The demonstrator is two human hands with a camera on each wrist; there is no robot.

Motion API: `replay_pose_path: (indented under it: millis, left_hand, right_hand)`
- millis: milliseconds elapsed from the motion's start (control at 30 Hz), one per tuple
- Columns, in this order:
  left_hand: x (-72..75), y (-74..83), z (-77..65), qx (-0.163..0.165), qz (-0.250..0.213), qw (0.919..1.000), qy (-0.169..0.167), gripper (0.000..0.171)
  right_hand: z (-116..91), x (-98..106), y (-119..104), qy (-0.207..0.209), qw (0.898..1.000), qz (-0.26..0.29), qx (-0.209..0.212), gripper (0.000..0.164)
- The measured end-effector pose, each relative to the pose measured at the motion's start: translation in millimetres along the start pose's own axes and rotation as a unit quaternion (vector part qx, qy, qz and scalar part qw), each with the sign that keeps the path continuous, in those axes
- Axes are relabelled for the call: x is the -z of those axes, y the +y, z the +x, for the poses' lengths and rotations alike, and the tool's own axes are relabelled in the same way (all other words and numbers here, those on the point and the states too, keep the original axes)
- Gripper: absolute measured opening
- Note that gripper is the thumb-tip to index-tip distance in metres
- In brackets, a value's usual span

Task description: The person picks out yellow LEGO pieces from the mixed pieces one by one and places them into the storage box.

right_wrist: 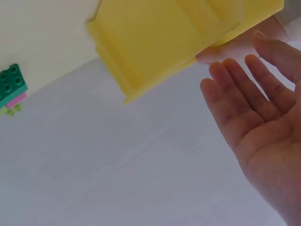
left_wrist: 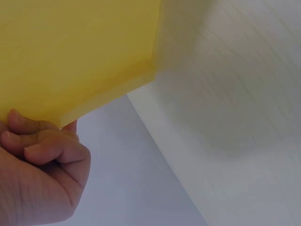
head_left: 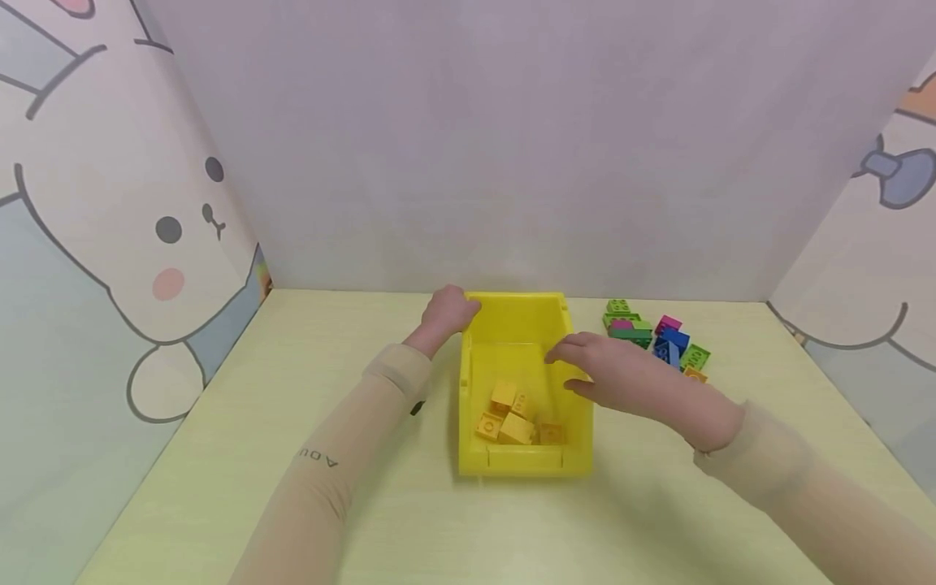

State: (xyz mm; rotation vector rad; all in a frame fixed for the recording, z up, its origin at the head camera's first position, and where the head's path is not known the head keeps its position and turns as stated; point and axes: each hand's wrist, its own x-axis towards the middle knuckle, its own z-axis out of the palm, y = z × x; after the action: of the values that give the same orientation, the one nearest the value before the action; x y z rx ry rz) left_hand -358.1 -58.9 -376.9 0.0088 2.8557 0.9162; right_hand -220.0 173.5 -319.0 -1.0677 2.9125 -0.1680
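Observation:
A yellow plastic bin (head_left: 525, 461) is at the middle of the table, with several yellow toy bricks (head_left: 516, 429) lying toward its near end. At the far left corner of the bin, my left hand (head_left: 448, 315) grips the rim; the left wrist view shows its curled fingers (left_wrist: 61, 146) against the bin's wall (left_wrist: 80, 56). My right hand (head_left: 621, 370) overlaps the bin's right wall in the head view. Its fingers are relaxed and slightly bent, and the right wrist view shows the palm (right_wrist: 270, 136) holding nothing.
Right of the bin lies a loose group of coloured bricks, among them a dark green brick (head_left: 630, 334), a blue brick (head_left: 674, 338), a light green brick (head_left: 695, 356) and an orange brick (head_left: 695, 374). A pale wall (head_left: 512, 162) rises behind the table (head_left: 409, 520).

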Motion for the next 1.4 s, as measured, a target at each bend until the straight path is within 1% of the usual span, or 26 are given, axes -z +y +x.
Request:
replay_pose_path:
  millis: [267, 333, 400, 500, 667, 833, 1000, 1133, 1333, 1400]
  left_hand:
    - [-0.8, -0.6, -0.7, 0.004, 0.003, 1.0, 0.002, 0.045]
    - [-1.0, -0.9, -0.3, 0.005, 0.003, 1.0, 0.004, 0.045]
    - [-1.1, -1.1, 0.0, 0.005, 0.003, 1.0, 0.005, 0.045]
    - [-1.2, -1.0, 0.3, 0.005, 0.003, 1.0, 0.005, 0.044]
    - [-1.6, -0.5, 0.2, 0.009, 0.006, 0.9999, 0.004, 0.044]
    - [-1.4, 0.9, -1.3, 0.016, 0.001, 0.9999, 0.002, 0.042]
    - [-0.5, 0.9, -1.4, 0.015, -0.002, 0.9999, -0.001, 0.041]
    - [0.1, 0.5, -0.9, 0.015, -0.004, 0.9999, -0.001, 0.041]
    - [1.1, 0.3, 0.0, 0.012, -0.002, 0.9999, -0.001, 0.042]
    - [2.0, 0.8, -0.3, 0.013, -0.003, 0.9999, -0.002, 0.043]
  right_hand:
    - [-19, -1, 30, 0.053, 0.998, 0.004, -0.022, 0.041]
    - [-24, -2, 38, 0.064, 0.998, 0.003, -0.021, 0.041]
    - [-31, -4, 47, 0.069, 0.997, 0.006, -0.029, 0.042]
    - [-38, -7, 60, 0.058, 0.997, 0.02, -0.05, 0.044]
    - [-47, -14, 82, 0.024, 0.994, 0.028, -0.107, 0.047]
    - [-56, -24, 104, 0.016, 0.991, 0.023, -0.131, 0.047]
    - [-63, -33, 118, 0.006, 0.99, 0.027, -0.138, 0.05]
    - [-67, -41, 131, -0.003, 0.989, 0.032, -0.143, 0.049]
    - [-71, -56, 150, -0.002, 0.989, 0.037, -0.142, 0.043]
    - [-71, -59, 153, 0.005, 0.99, 0.04, -0.139, 0.038]
